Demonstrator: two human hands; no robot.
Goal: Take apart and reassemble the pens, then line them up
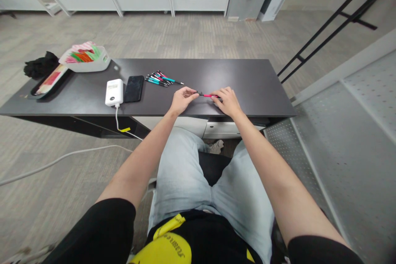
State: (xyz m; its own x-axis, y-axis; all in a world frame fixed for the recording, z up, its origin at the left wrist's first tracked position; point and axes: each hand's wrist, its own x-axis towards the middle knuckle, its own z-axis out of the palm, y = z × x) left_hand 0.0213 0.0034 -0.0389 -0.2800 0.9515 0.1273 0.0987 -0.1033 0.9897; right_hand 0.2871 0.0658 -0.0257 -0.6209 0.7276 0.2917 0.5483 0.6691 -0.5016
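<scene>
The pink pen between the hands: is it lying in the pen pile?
No, the pink pen is between the left hand and right hand, apart from the pen pile.

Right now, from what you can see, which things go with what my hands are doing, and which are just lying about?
In use:
- pink-and-black pen, between your left hand and right hand
- probably the pile of pens, close by

Apparently just lying about:
- white power bank, cable attached
- dark phone
- white basket
- black tray
- black cloth
</scene>
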